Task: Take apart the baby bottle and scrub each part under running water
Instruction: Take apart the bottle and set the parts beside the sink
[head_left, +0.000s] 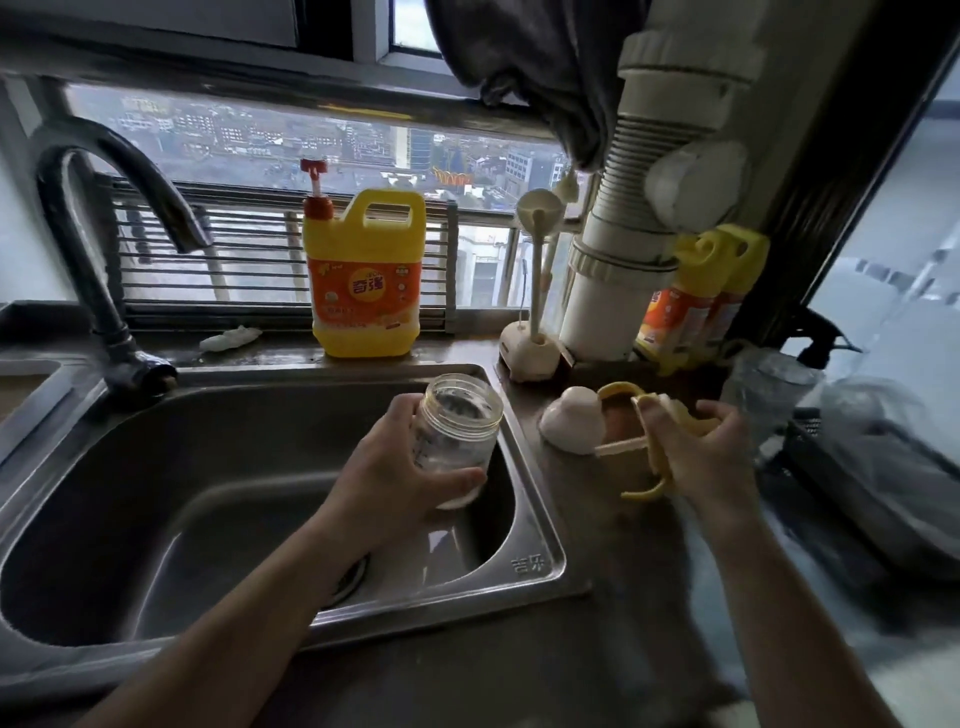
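The left hand (410, 467) grips the clear plastic bottle body (457, 441), open-mouthed, over the steel sink (535, 566). The right hand (706, 457) grips the yellow handled collar (652, 441) above the counter, beside the white domed cap (574, 421). Set the collar down flat, clear of the edge; the dark curved faucet (109, 208) shows no flow.

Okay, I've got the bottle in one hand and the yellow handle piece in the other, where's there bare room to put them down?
Most bare room is the counter in front of the sink rim, between your forearms. The sink basin is bare too. The back right corner is crowded: white cap, brush stand, spray bottles. The ledge between faucet and detergent jug holds only a small white scrap.
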